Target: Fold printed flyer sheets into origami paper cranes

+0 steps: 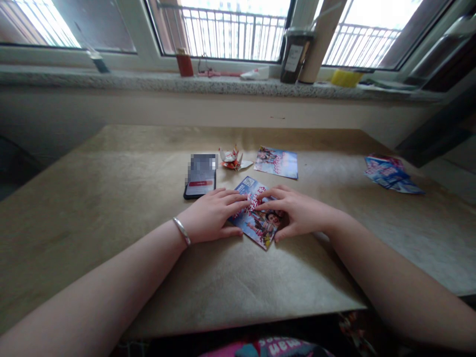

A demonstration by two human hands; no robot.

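Observation:
A printed paper sheet point(256, 225), blue with red and white print and a picture of people, lies turned cornerwise on the table before me. My left hand point(213, 214) rests on its left side, fingers stretched out and thumb apart, with a silver bangle on the wrist. From the other side my right hand point(297, 210) touches the sheet's right part, its fingers spread and the thumb at the lower right edge. The fingers cover parts of the print. Just beyond the sheet sits a folded paper figure point(231, 159) in orange and white.
A phone point(201, 176) lies left of the folded figure. Another printed sheet point(275, 162) is to its right. Several more printed papers point(390, 173) are piled at the table's right. Along the windowsill stand a dark jar point(295, 57), a red container point(185, 64) and a yellow item point(345, 78).

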